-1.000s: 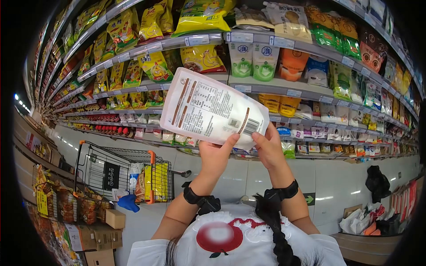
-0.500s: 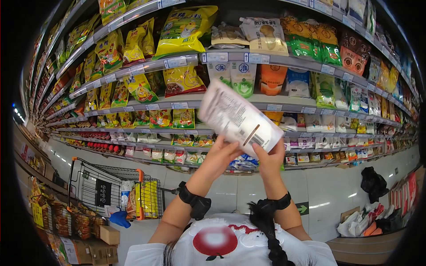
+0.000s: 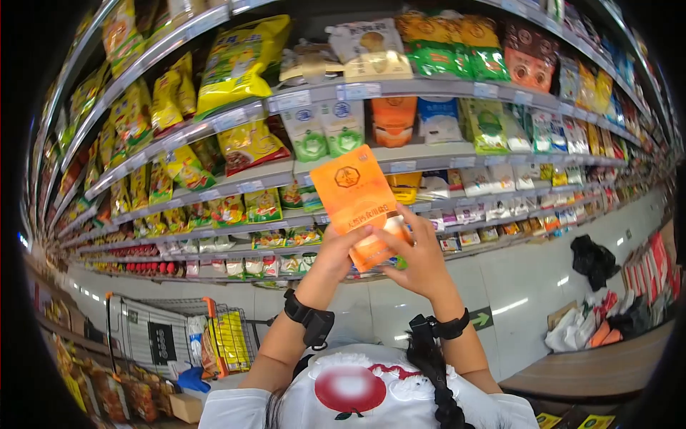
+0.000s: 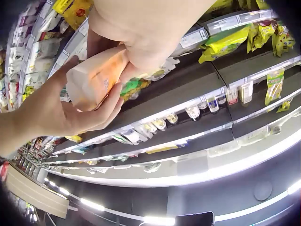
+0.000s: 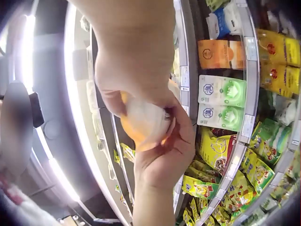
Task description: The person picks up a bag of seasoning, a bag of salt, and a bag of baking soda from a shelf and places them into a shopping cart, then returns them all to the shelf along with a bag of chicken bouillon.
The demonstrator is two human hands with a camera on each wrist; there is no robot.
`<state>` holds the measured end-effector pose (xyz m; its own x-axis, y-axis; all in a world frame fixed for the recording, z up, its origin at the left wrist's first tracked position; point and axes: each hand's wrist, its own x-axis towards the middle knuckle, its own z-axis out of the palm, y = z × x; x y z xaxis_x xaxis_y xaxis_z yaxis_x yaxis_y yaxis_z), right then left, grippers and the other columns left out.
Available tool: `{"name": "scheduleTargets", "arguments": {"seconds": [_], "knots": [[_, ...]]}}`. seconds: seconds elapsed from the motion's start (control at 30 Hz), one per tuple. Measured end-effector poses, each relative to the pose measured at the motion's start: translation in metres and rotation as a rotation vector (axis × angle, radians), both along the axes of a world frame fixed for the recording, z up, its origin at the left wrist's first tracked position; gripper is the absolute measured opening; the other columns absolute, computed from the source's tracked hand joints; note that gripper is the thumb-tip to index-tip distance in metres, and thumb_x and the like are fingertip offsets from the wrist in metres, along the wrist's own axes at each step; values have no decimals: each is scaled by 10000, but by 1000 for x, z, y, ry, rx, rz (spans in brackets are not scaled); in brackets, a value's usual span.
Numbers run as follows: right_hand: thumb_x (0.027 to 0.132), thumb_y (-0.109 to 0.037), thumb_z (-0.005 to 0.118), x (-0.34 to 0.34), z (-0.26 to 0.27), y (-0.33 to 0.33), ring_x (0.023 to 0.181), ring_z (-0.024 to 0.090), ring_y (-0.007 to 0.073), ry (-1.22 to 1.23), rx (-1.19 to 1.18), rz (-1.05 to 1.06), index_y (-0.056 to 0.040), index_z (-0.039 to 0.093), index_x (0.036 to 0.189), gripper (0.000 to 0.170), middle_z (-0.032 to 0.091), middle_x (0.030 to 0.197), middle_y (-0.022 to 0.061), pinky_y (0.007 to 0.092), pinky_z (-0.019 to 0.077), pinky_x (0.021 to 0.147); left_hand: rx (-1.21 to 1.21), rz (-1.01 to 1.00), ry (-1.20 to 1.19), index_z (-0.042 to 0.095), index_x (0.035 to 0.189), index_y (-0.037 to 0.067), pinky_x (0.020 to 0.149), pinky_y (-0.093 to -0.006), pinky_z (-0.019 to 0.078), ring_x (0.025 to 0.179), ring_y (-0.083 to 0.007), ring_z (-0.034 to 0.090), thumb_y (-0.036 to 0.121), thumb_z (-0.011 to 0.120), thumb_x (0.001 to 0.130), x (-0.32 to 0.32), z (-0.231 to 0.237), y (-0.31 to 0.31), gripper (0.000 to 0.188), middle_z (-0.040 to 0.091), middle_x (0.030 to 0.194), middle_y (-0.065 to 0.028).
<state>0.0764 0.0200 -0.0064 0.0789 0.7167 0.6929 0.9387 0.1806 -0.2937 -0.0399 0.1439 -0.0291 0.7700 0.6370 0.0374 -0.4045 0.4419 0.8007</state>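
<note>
An orange stand-up pouch [image 3: 355,182] with a dark octagonal logo and printed characters is held up between both hands before the shelves, its front facing the head camera. My left hand [image 3: 339,252] grips its lower left side, thumb across the front. At the lower right, my right hand [image 3: 421,257] holds it with fingers bent about the edge. The left wrist view shows the pale bottom of the pouch [image 4: 94,82] between the two hands. From the right wrist, the same pouch [image 5: 148,120] appears with both hands wrapped around it.
A similar orange pouch [image 3: 393,121] stands on the shelf, beside white-and-green pouches [image 3: 341,127]. Yellow bags [image 3: 243,64] fill shelves to the left. A shopping cart [image 3: 161,336] with goods stands at lower left. A black bag [image 3: 594,261] lies at right.
The pouch has been turned over from its white printed back to its orange front. Both hands have shifted their hold on it. The head view has swung a little to the right.
</note>
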Motion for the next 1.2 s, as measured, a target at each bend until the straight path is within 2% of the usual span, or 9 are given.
{"name": "scheduleTargets", "arguments": {"seconds": [0.07, 0.13, 0.17, 0.27, 0.4, 0.7, 0.87, 1.03, 1.2], "knots": [[516, -135, 768, 16, -23, -2, 993, 478, 277, 103, -84, -5, -171, 393, 1256, 830, 299, 1315, 152, 330, 462, 762, 42, -14, 19, 461, 1119, -4, 833, -314, 453, 988, -190, 547, -4, 625, 729, 14, -13, 12, 423, 553, 1089, -96], [575, -133, 771, 28, -43, 4, 1035, 486, 275, 868, -14, 87, -82, 332, 1278, 830, 332, 1281, 193, 345, 463, 780, 199, -61, 146, 462, 1112, -5, 839, -315, 451, 974, -190, 555, -39, 640, 698, 29, -24, 21, 452, 564, 1069, -96], [628, -150, 757, 38, -48, 5, 1004, 520, 217, 943, -19, 73, 5, 373, 1204, 709, 437, 1195, 180, 326, 467, 779, 164, -108, 126, 467, 1101, -5, 835, -308, 451, 976, -181, 550, -47, 645, 690, 39, -24, 22, 450, 563, 1069, -99], [653, -141, 743, 76, -87, 19, 936, 551, 167, 1210, -289, 251, 5, 408, 1152, 618, 530, 1074, 121, 296, 468, 772, 311, -211, 139, 460, 1104, -3, 829, -302, 451, 975, -174, 546, -34, 645, 698, 70, -34, 31, 448, 560, 1066, -92], [716, -11, 657, 107, -81, 48, 909, 560, 139, 1361, -159, 252, 8, 425, 1124, 469, 549, 1035, 86, 261, 472, 753, 319, -213, 139, 392, 1164, 5, 848, -301, 432, 1008, -171, 520, -4, 654, 700, 118, -37, 59, 534, 525, 1109, -92], [714, -5, 651, 185, -78, 159, 876, 594, 171, 1219, -20, 121, 2, 463, 1047, 383, 581, 983, 105, 257, 501, 704, 752, 102, 383, 345, 1193, 51, 782, -306, 465, 990, -221, 553, 28, 674, 651, 177, -37, 142, 634, 537, 1079, -139], [729, -16, 639, 213, -69, 199, 904, 581, 160, 936, -164, 58, 4, 427, 1114, 441, 581, 990, 94, 257, 493, 715, 709, 167, 403, 307, 1225, 38, 800, -305, 457, 988, -228, 553, -7, 660, 652, 197, -41, 177, 674, 538, 1065, -149], [685, -148, 696, 235, -71, 227, 616, 582, 177, 814, -107, 9, 1, 482, 998, 407, 598, 717, 116, 278, 455, 551, 805, 295, 457, 304, 1219, -3, 817, -300, 457, 984, -221, 553, -29, 656, 659, 218, -52, 197, 662, 536, 1052, -165], [655, -192, 719, 257, -89, 245, 539, 542, 202, 668, -83, -50, 21, 514, 852, 356, 560, 632, 116, 296, 430, 509, 974, 407, 626, 368, 1161, -23, 753, -325, 508, 923, -284, 582, -2, 676, 634, 232, -53, 209, 611, 540, 1024, -189]]}}
